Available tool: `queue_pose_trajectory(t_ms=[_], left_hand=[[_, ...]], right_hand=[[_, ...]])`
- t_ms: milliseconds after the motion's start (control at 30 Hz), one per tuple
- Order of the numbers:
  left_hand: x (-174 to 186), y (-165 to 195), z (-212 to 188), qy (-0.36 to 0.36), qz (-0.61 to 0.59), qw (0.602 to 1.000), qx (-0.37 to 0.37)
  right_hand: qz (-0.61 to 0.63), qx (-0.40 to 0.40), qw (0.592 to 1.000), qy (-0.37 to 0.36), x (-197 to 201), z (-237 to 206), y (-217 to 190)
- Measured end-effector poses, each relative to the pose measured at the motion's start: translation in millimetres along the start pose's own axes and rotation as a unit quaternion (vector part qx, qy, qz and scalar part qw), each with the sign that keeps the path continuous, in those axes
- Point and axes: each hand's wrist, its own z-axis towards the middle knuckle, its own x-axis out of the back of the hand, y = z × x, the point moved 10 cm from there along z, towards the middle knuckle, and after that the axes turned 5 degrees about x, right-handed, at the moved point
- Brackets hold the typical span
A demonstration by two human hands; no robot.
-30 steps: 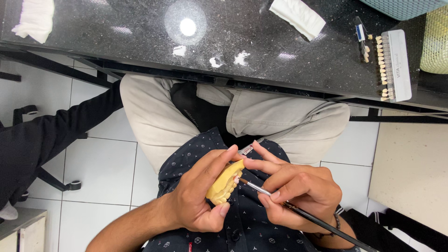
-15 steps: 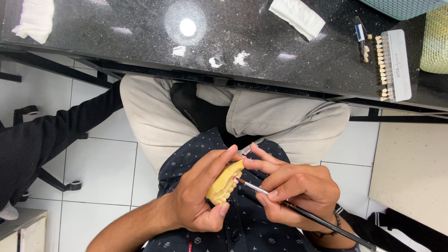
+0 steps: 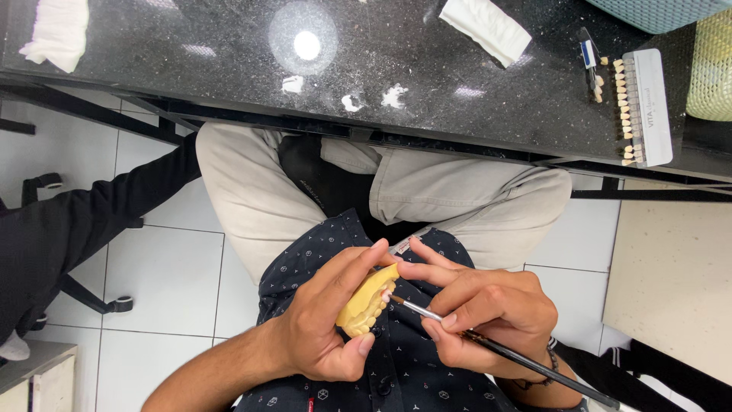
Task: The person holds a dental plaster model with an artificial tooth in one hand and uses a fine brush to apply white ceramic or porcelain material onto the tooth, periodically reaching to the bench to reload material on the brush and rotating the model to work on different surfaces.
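Below the table [image 3: 457, 114] edge, over my lap, I have both hands close together. My left hand [image 3: 320, 328] is wrapped around a yellow dental cast [image 3: 367, 303], thumb under it and fingers along its top. My right hand [image 3: 488, 313] pinches a thin brush [image 3: 503, 351], tip touching the cast's teeth, handle running away from the cast to the lower right. Up on the table, well apart from the cast, a shade guide [image 3: 644, 107] lies near the right edge and white pads [image 3: 486, 29] sit farther back. Open floor [image 3: 168, 275] lies left of the cast, beside a dark sleeve [image 3: 69, 229].
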Motion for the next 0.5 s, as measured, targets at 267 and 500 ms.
queue_pose_trajectory(t_ms=[267, 500], left_hand=[[0.1, -1.9, 0.3, -0.001, -0.001, 1.000, -0.001], [-1.0, -3.3, 0.7, 0.002, 0.006, 1.000, -0.012]], right_hand=[[0.008, 0.007, 1.000, 0.002, -0.2, 1.1, 1.3], [0.009, 0.002, 1.000, 0.000, 0.3, 1.7, 4.3]])
